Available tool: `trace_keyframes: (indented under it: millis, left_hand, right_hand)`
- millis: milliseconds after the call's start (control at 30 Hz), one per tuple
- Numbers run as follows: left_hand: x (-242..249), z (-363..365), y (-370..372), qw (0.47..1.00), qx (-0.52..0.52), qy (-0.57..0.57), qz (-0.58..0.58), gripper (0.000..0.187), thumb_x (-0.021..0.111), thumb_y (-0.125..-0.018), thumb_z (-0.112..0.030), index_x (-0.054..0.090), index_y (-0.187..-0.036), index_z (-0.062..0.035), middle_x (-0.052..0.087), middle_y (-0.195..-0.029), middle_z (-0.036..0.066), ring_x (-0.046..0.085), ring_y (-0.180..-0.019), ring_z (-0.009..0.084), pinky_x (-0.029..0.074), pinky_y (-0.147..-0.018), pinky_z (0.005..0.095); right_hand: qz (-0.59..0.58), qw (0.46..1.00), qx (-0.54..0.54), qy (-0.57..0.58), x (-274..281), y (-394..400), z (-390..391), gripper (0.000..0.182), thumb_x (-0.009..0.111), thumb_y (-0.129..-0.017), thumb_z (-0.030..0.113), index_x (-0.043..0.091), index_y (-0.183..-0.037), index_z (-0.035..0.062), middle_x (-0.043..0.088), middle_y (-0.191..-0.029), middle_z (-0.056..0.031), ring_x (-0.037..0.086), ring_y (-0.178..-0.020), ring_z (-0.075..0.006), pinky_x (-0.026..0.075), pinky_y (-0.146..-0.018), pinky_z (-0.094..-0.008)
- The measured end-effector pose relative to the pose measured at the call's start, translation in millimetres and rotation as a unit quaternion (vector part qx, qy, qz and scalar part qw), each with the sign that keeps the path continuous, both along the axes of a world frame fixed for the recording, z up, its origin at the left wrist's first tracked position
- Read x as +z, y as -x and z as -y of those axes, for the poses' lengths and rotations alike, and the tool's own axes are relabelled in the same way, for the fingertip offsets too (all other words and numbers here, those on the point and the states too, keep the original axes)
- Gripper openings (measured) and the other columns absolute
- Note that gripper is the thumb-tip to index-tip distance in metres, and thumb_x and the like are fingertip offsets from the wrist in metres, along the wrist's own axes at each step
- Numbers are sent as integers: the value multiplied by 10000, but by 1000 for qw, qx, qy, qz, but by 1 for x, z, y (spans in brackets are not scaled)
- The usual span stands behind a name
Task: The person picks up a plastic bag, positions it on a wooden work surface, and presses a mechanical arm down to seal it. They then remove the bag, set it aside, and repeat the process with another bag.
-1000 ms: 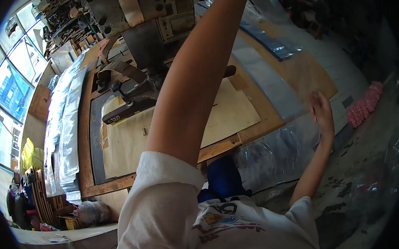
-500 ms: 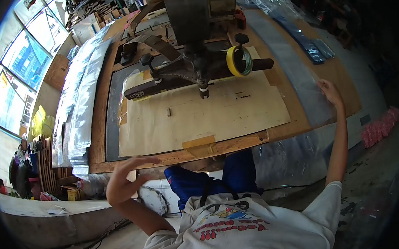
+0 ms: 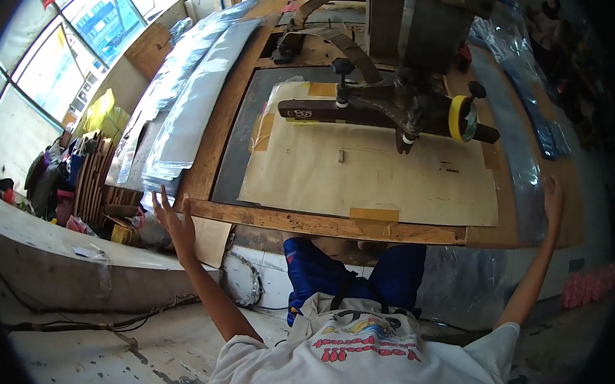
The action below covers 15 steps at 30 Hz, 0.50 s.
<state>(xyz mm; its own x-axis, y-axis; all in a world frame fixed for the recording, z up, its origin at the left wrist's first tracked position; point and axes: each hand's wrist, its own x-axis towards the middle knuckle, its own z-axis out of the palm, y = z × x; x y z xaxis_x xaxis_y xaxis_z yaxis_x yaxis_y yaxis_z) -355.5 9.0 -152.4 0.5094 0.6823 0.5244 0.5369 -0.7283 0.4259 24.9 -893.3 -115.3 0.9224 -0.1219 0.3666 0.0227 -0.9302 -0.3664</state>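
Observation:
My left hand point(image 3: 177, 224) is open, its fingers spread, beside the near end of a stack of clear plastic sheets point(image 3: 189, 122) on the table's left side. Over on the right, my right hand point(image 3: 553, 199) is at the edge of a strip of clear plastic sheets point(image 3: 521, 179). Its fingers look drawn together; whether plastic is between them is hidden. Between my hands lies a cream-coloured sheet point(image 3: 306, 171) taped onto a dark plate point(image 3: 229, 158). Above it hangs a press head point(image 3: 404, 105) with a dark bar point(image 3: 317, 112) and a yellow tape roll point(image 3: 456, 118).
The wooden table edge point(image 3: 288, 218) runs in front of my legs. A blue-tinted plastic bundle point(image 3: 539, 118) lies at the far right. Wooden boards point(image 3: 92, 177) and a yellow bag point(image 3: 102, 109) stand left. Pink material point(image 3: 591, 285) is on the floor at right.
The view has swung left, shifting the table rightward in the picture. My left hand has moved left to the plastic stack, with its fingers spreading. My right hand has come nearer the table's front edge.

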Motion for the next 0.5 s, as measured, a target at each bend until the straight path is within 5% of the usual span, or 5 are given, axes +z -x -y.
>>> trace_keyframes:
  millis: [67,133,200,267,500]
  left_hand:
    - [-15,17,-9,976,73,42,201,716,461,-1041,-526,236,-1609,-153,124,-1658,200,117,-1530,397,133,-1208,555]
    - [-63,10,-10,888,168,190,384,745,374,-1053,-571,199,-1610,-109,201,-1639,205,208,-1509,378,193,-1206,508]
    - [-108,29,-8,782,55,403,473,777,339,-1053,-596,171,-1608,-80,305,-1595,209,342,-1456,360,280,-1181,464]
    - [-154,78,-27,760,-29,506,406,805,353,-1041,-619,159,-1606,-80,388,-1543,201,450,-1385,338,365,-1132,458]
    - [-157,141,-50,839,-116,423,322,711,691,-886,-29,336,-1502,-25,486,-1438,150,514,-1312,264,459,-1062,417]
  right_hand:
    - [54,995,-14,-80,4,40,-12,456,570,-1034,371,611,-1319,17,661,-1278,-165,634,-1169,-291,469,-998,-382]
    - [103,988,-27,-115,-5,81,-15,450,565,-1041,376,616,-1314,22,676,-1254,-152,636,-1163,-270,472,-992,-372]
    - [119,982,-64,-129,-8,129,-45,432,559,-1048,365,623,-1303,22,677,-1253,-146,636,-1169,-256,475,-990,-362]
    - [144,974,-79,-156,-25,174,-67,407,545,-1059,339,629,-1290,16,668,-1270,-141,633,-1182,-246,479,-993,-354]
    - [133,963,-108,-208,-40,226,-92,341,532,-1068,248,623,-1288,4,650,-1299,-134,624,-1210,-239,479,-1023,-339]
